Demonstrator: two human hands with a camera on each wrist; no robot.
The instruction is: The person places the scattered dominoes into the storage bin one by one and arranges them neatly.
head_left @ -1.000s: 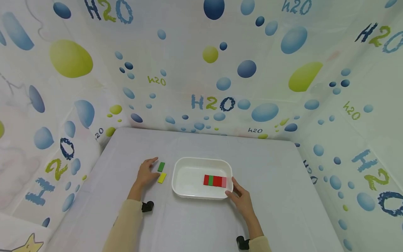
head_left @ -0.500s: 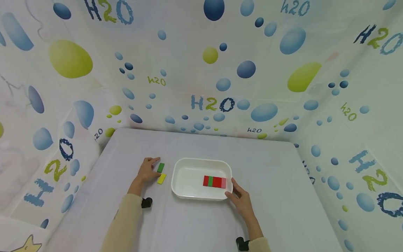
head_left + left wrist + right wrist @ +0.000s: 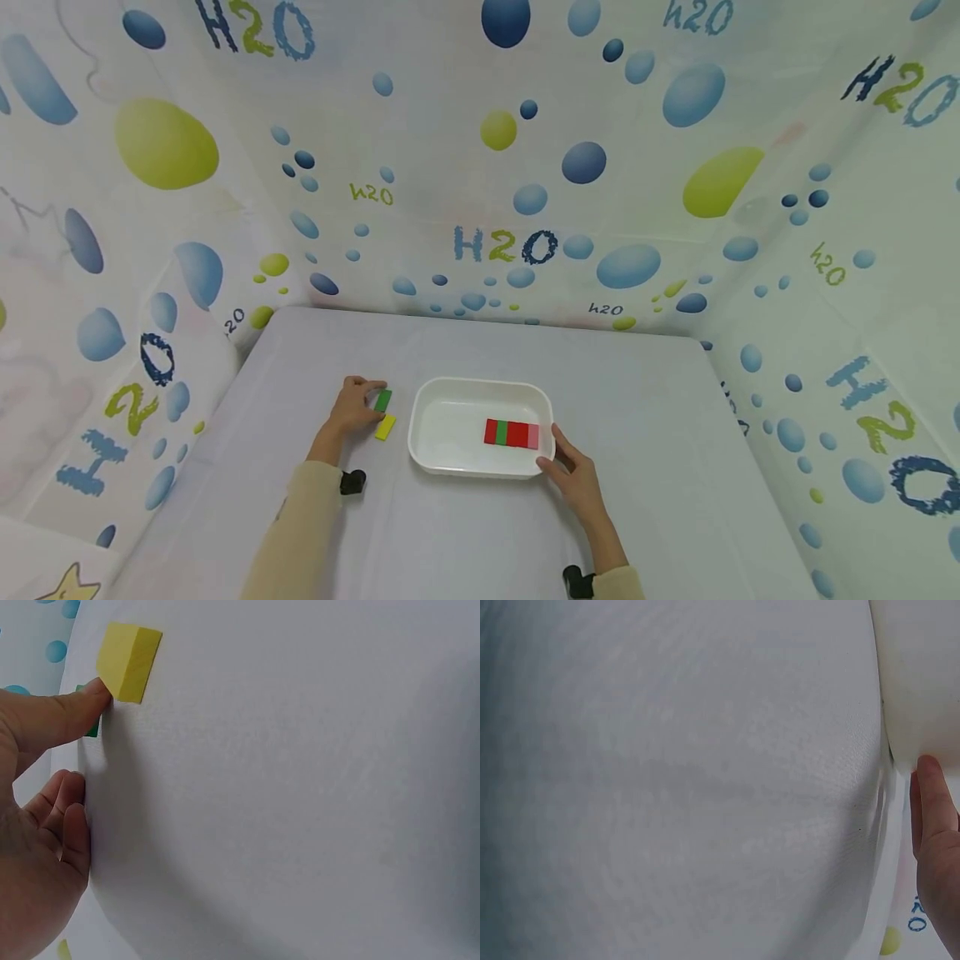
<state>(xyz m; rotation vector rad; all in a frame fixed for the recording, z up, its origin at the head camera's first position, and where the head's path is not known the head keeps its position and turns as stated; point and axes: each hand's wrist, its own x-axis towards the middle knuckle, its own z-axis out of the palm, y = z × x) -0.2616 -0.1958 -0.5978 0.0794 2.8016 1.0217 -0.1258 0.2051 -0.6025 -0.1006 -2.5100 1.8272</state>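
Note:
My left hand pinches a small green block lengthwise, thumb at its near end and index finger at its far end. Just in front of it lies a yellow block. In the left wrist view the thumb tip sits close to the yellow block, and the green block is mostly hidden behind the thumb. My right hand holds the near right corner of a white tray. Inside the tray, red blocks, a green block and a pink block form a row against the right side.
A white cloth covers the table. Behind and beside it hang white curtains printed with blue and green bubbles. Black wrist mounts are worn on both forearms.
The left index finger has come down from beyond the green block onto its far end, closing toward the thumb. My right hand and the tray have stayed put.

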